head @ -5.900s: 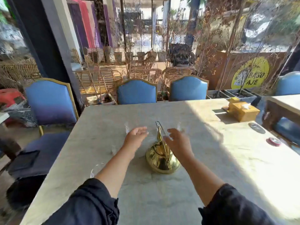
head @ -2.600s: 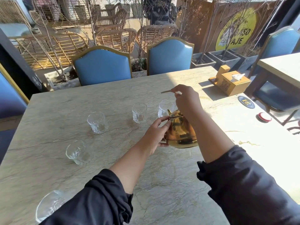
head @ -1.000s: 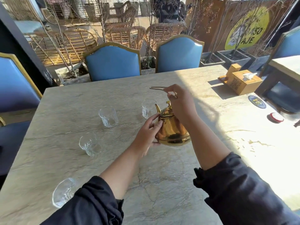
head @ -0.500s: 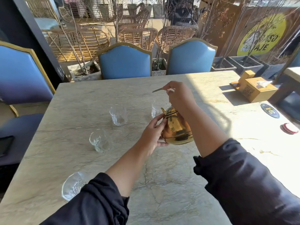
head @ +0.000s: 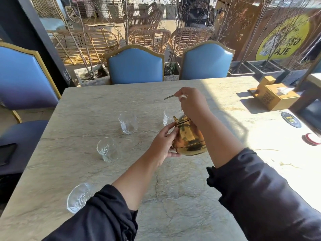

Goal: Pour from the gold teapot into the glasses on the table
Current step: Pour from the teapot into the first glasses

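The gold teapot [head: 189, 138] hangs above the marble table [head: 173, 197], tipped forward with its spout over the rim of a clear glass [head: 169, 115]. My right hand [head: 192, 103] grips the thin wire handle from above. My left hand [head: 165, 141] cups the pot's left side and underside, fingers against the lid edge. More empty glasses stand to the left: one at the back [head: 128, 122], one in the middle [head: 108, 149], one near the front edge [head: 79, 197] partly hidden by my sleeve. No stream of liquid is visible.
A yellow tissue box [head: 276, 97] stands at the far right, with a dark round coaster [head: 291, 119] and a red-rimmed disc [head: 311, 139] nearer me. Blue chairs [head: 136, 66] line the far side and the left. A second table edge shows at the right.
Over the last second the teapot has stayed held over the far right glass, tipped a little further forward. Both hands keep their hold; the view shifted slightly.
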Motion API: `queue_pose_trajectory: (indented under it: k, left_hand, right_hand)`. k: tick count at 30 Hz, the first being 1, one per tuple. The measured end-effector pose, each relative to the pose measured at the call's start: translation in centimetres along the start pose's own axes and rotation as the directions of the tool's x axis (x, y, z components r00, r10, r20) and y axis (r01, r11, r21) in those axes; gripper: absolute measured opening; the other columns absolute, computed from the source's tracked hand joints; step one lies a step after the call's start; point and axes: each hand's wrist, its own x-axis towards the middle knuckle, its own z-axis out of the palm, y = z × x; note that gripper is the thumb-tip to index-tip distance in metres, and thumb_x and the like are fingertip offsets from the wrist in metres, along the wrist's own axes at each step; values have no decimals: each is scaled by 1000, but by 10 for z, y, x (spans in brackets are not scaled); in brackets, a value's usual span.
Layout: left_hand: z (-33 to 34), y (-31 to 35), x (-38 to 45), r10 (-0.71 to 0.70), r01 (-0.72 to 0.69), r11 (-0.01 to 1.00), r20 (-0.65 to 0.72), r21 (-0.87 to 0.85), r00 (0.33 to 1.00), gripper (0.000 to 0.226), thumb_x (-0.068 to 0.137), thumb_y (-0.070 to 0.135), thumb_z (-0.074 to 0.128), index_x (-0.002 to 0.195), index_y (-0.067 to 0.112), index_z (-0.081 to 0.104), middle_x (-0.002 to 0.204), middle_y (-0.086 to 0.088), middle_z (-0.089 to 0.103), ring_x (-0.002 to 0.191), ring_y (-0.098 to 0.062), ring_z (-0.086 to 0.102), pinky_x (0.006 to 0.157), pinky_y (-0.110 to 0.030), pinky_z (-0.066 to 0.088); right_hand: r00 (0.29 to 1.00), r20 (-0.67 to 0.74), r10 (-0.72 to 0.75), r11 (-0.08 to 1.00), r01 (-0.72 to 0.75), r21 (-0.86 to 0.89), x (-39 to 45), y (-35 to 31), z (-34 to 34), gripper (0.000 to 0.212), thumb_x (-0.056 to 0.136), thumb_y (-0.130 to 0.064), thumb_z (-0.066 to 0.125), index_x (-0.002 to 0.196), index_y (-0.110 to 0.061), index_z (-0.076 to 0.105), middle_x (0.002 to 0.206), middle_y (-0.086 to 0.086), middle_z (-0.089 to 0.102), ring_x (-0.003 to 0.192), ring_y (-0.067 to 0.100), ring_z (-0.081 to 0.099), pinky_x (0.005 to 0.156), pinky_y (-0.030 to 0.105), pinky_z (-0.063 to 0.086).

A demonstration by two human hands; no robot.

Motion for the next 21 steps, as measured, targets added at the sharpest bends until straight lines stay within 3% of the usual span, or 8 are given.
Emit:
queue_pose_trajectory:
  k: [4,12,21]
  left_hand:
    - [-2,2,0,-1,1,1000,-1,13,1000,39,100,36,55,139,35,54,104,7,64,103,-43,70,85,-63,57]
    - [-5,4,-2,-4,4,1000,16,13,1000,39,100,36,54,139,34,53,108,5,64,109,-44,68,82,-61,59]
    - [-4,5,-2,-17,17,1000,19,-6,1000,38,99,37,55,138,36,54,113,5,62,115,-46,64,81,-63,58]
  right_hand:
    - [1000,12,-2,1000,2,-15,2,-1,-1,26,95,-6,47,107,-18,68,89,3,61,68,22,59,60,26,44]
    - [999,23,-22,999,23,-41,2,-4,0,28,96,-6,46,108,-17,68,102,7,68,72,22,62,63,30,49]
    - [999,25,-19,999,20,-46,3,-6,0,29,95,-4,45,108,-17,68,103,9,69,77,24,62,60,27,47]
